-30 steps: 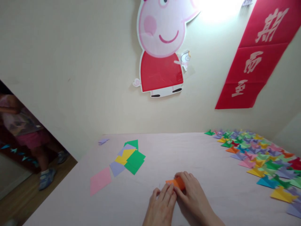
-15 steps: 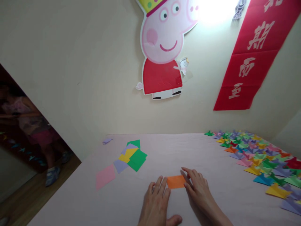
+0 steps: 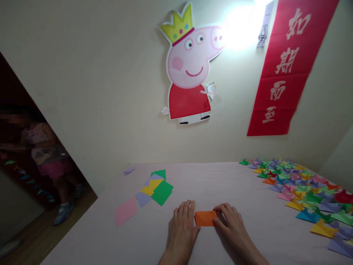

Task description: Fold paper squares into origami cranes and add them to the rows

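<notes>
A folded orange paper (image 3: pixel 204 218), a small rectangle, lies on the pink-covered table between my hands. My left hand (image 3: pixel 183 226) rests beside its left edge, fingers stretched out together on the cloth and the thumb near the lower left corner. At the right edge, my right hand (image 3: pixel 229 222) has the paper between thumb and index finger. Whether my left fingers touch the paper is hard to tell.
Loose square sheets, pink (image 3: pixel 126 211), green (image 3: pixel 162 192) and other colours, lie to the left. A small purple folded piece (image 3: pixel 128 171) sits behind them. Rows of folded paper figures (image 3: pixel 306 197) cover the right side. Beyond the wall edge stands a person (image 3: pixel 52 154).
My right thumb and index finger have closed on the orange paper's right edge. My left hand has drawn its fingers together and its thumb nearer the paper. The view has tilted up.
</notes>
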